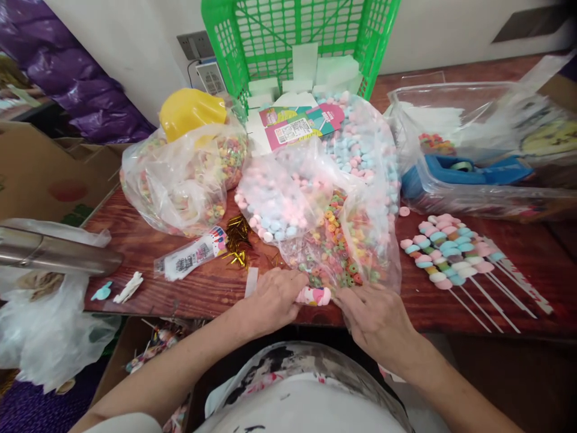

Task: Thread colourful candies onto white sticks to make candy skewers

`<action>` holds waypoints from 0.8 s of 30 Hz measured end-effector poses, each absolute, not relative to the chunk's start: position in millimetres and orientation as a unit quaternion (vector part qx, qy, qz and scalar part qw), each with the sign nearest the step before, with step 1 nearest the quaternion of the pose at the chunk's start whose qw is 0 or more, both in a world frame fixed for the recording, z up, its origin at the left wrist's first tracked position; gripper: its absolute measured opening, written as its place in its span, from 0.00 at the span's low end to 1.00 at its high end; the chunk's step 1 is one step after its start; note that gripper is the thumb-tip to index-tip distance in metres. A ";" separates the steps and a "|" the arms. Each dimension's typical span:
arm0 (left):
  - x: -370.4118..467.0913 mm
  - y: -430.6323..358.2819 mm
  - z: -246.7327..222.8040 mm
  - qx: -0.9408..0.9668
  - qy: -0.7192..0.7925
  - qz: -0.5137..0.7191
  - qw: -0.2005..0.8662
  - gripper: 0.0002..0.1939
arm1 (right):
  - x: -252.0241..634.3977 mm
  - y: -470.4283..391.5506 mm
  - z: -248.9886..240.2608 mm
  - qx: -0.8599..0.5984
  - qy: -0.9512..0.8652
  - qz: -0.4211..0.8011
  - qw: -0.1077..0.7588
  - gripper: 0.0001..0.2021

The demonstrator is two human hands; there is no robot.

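Near the table's front edge, my left hand (280, 299) is closed around a small printed candy packet (315, 296) with pink and white on it. My right hand (376, 310) meets the packet's right end, its fingers pinched together there. What exactly lies between those fingertips is hidden. Just beyond my hands is a clear bag of ring-shaped candies (333, 240) in orange, red and green. Behind it sits a bag of pink and blue marshmallow-like candies (274, 204). To the left are gold twist ties (238, 237) and a stack of flat printed bags (192, 255).
Several candy skewers (451, 249) lie at right, before a clear plastic bin (487, 198) with a blue tape dispenser (478, 171). A green crate (302, 24) stands behind. At left are a steel flask (58, 249) and a yellow bowl (192, 114) on another candy bag.
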State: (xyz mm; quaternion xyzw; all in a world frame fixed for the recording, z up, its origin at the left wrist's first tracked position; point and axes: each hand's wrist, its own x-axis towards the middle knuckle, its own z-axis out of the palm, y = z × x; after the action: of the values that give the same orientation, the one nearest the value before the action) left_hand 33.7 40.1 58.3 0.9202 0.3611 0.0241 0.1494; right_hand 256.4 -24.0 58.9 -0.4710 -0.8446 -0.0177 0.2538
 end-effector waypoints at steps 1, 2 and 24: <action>33.5 39.6 55.4 0.924 0.358 0.029 0.130 0.05 | 255.4 -24.3 57.6 -0.474 -0.845 -0.012 0.246 0.14; 33.6 39.2 53.4 0.928 0.354 0.034 0.115 0.05 | 254.4 -24.5 56.6 -0.478 -0.846 -0.004 0.237 0.15; 28.4 36.9 61.0 0.900 0.348 0.058 0.256 0.05 | 262.8 -25.6 68.1 -0.431 -0.872 0.024 0.231 0.14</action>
State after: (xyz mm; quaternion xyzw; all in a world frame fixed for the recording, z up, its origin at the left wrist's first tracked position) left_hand 28.4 36.9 61.0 0.9000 0.3482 0.0576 0.2558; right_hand 262.8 -25.6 68.1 -0.4315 -0.8716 0.0237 0.2313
